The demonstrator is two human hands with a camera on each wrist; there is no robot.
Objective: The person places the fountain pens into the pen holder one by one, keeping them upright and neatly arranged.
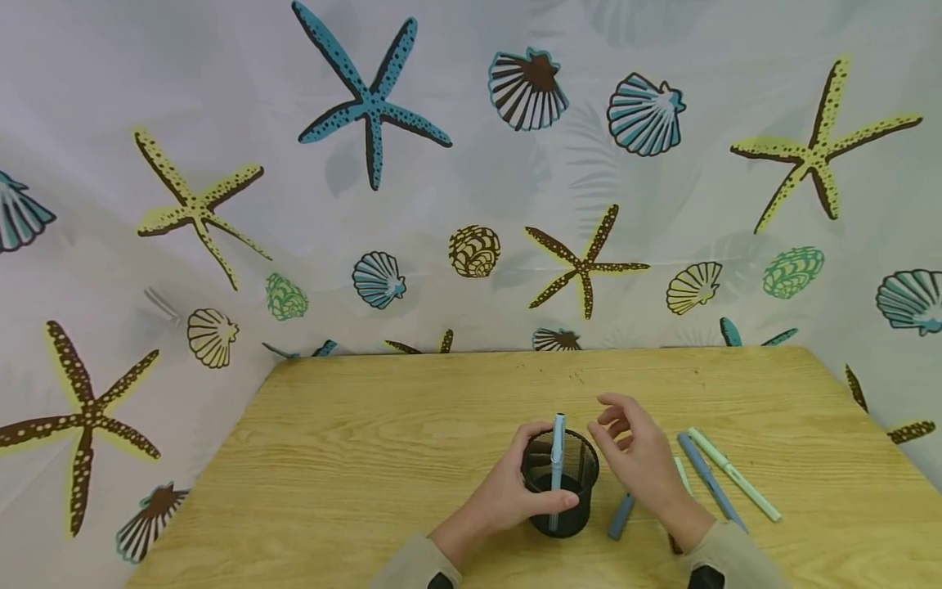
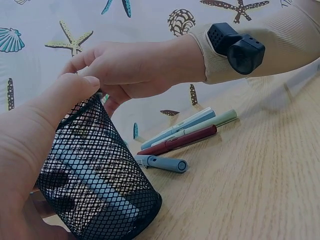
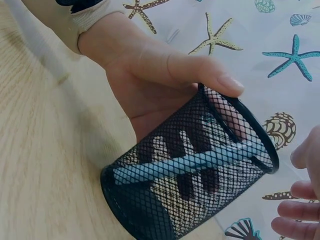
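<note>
1. Centrally, a black mesh pen cup (image 1: 561, 487) is seen standing on the wooden worktop (image 1: 353, 458), near its front edge.
2. The cup is gripped by the left hand (image 1: 508, 491): the fingers are curled round its far-left wall and the thumb is laid across the near side, its tip by the rim in the right wrist view.
3. A light blue pen (image 1: 557, 466) is seen upright inside the cup, its top rising above the rim; through the mesh it is shown leaning from base to rim.
4. The right hand (image 1: 639, 458) is held just right of the cup, above the worktop, fingers loosely bent and spread; nothing is held, so its grip is wide and empty. Whether the fingertips touch the rim cannot be told.
5. To the right of that hand a row of pens is laid flat: a pale green pen (image 1: 734, 474), a slate blue pen (image 1: 708, 478), and a short blue pen (image 1: 621, 517) nearest the cup.
6. A dark red pen (image 2: 179, 140) is shown among them in the left wrist view.
7. Behind the worktop a pale curtain (image 1: 412, 204) printed with starfish and shells is hung.
</note>
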